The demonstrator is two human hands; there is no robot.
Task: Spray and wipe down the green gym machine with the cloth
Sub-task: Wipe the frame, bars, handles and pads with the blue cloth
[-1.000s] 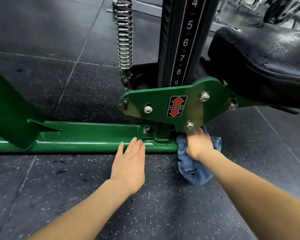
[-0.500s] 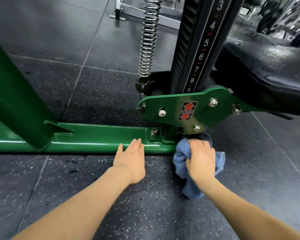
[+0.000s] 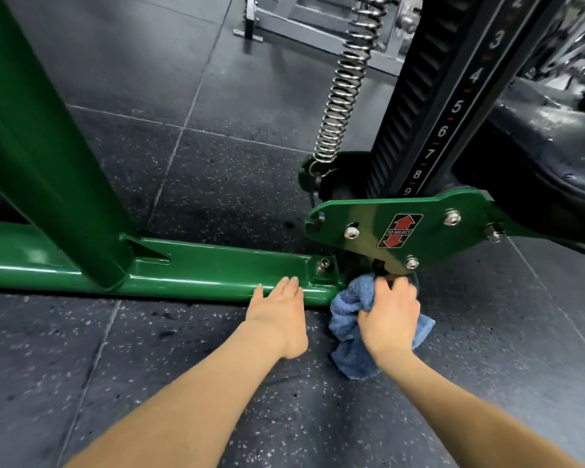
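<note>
Two hands (image 3: 279, 312), one blue cloth (image 3: 348, 319), one spring (image 3: 343, 86), five bolts (image 3: 352, 233).

The dark speckled floor (image 3: 190, 366) is carrying the green rail (image 3: 200, 275) of the machine, lying across its tiles. A blue cloth (image 3: 347, 332) is trailing onto the floor just beside the rail's end. A grey frame (image 3: 284, 25) is standing farther back.
</note>
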